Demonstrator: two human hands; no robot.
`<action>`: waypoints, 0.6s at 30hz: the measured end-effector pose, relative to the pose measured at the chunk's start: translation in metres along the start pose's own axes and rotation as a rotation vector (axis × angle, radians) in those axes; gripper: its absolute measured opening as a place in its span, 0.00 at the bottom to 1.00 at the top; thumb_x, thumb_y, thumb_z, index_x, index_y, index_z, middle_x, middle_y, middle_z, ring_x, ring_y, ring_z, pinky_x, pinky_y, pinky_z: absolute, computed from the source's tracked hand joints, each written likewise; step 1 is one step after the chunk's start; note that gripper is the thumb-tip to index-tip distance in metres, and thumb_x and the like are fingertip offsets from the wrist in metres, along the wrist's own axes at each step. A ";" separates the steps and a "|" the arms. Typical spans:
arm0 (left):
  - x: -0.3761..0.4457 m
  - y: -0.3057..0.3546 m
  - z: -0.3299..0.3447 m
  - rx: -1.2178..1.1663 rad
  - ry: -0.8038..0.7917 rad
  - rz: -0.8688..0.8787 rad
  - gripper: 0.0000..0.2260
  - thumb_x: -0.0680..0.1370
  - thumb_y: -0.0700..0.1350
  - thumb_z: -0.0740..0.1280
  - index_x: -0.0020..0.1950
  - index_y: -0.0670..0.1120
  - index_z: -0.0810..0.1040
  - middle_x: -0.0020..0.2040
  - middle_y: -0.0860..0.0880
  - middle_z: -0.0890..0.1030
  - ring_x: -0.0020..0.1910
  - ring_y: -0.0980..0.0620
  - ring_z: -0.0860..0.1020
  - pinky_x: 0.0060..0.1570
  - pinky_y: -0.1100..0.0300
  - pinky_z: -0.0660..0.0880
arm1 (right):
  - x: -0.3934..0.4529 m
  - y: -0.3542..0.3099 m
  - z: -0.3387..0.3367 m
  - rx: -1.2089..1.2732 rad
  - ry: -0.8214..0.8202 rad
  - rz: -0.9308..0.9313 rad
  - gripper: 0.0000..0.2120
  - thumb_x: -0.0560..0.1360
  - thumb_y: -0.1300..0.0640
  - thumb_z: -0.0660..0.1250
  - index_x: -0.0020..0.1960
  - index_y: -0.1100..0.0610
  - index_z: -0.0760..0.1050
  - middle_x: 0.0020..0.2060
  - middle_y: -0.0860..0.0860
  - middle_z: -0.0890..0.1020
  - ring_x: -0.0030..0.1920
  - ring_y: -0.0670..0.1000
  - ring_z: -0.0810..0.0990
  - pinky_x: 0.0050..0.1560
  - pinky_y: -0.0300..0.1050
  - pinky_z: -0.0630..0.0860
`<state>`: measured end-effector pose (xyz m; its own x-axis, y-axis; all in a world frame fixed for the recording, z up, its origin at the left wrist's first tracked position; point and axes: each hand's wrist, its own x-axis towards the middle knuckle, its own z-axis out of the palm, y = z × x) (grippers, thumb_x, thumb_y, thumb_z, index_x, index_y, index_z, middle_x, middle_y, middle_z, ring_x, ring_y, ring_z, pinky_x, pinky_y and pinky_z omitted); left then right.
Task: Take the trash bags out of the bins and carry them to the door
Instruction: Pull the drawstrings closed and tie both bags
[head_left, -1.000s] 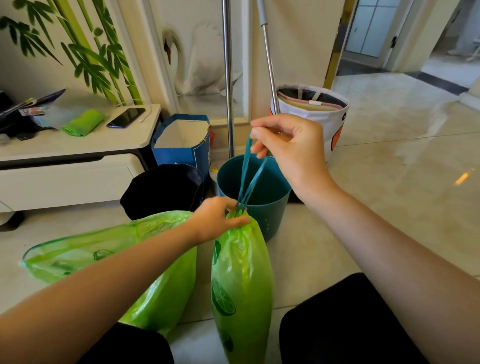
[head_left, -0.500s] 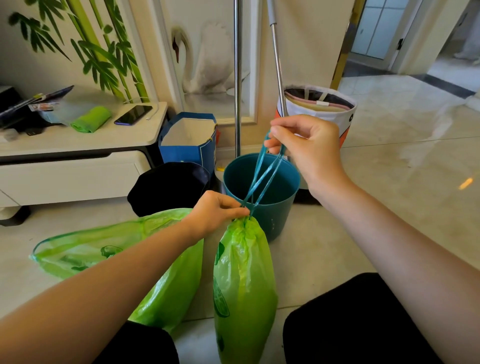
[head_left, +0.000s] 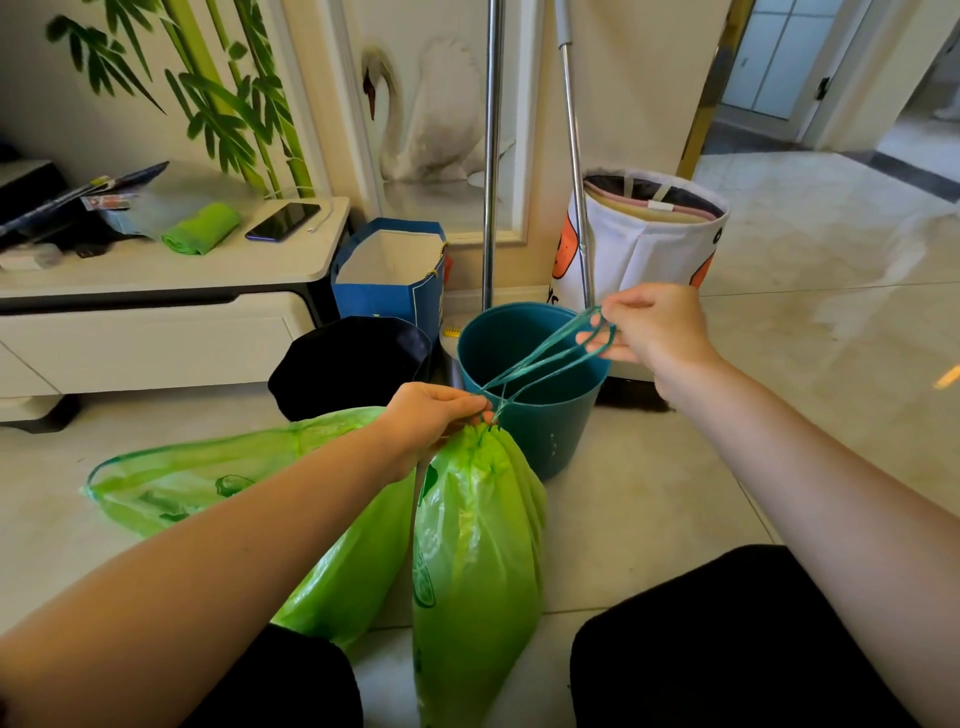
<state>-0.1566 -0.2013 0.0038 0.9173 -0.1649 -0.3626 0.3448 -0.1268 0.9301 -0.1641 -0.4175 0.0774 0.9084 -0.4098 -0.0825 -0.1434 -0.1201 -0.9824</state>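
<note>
Tiled floor (head_left: 727, 467), cinched green bag (head_left: 478, 545)

no readable text anywhere, dark lime-slice prints on green trash bag (head_left: 478, 545) carry no words, partial dark letters at bottom edge of white fabric basket (head_left: 649, 249) too cut off to read

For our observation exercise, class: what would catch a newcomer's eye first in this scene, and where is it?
The bright green trash bag at centre foreground stands out, its neck cinched and pinched by the left hand. The right hand draws its teal drawstring taut across the empty teal bin behind. A second green bag lies open on the floor at left.
</note>
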 end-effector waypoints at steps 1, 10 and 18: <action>-0.001 0.001 0.000 -0.034 0.020 -0.026 0.08 0.75 0.40 0.70 0.48 0.36 0.84 0.34 0.46 0.84 0.30 0.54 0.80 0.30 0.65 0.76 | 0.000 0.002 0.000 -0.041 -0.006 0.006 0.09 0.77 0.66 0.64 0.39 0.58 0.77 0.46 0.61 0.83 0.37 0.57 0.86 0.33 0.43 0.83; 0.000 0.000 -0.006 -0.057 0.115 -0.068 0.07 0.77 0.42 0.67 0.44 0.40 0.82 0.33 0.48 0.81 0.26 0.58 0.78 0.25 0.67 0.72 | 0.004 0.000 -0.006 -0.240 0.043 -0.069 0.04 0.75 0.62 0.68 0.43 0.57 0.80 0.40 0.54 0.85 0.31 0.49 0.85 0.26 0.35 0.78; -0.005 0.006 0.003 0.624 -0.216 0.217 0.08 0.77 0.43 0.67 0.49 0.41 0.85 0.39 0.42 0.81 0.37 0.52 0.74 0.40 0.59 0.74 | -0.008 -0.013 0.001 -0.126 0.002 -0.386 0.04 0.76 0.60 0.65 0.48 0.57 0.79 0.39 0.52 0.84 0.28 0.45 0.82 0.33 0.36 0.80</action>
<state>-0.1595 -0.2044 0.0104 0.8701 -0.4328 -0.2359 -0.0805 -0.5969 0.7983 -0.1696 -0.4116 0.0903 0.9043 -0.3142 0.2890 0.1615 -0.3749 -0.9129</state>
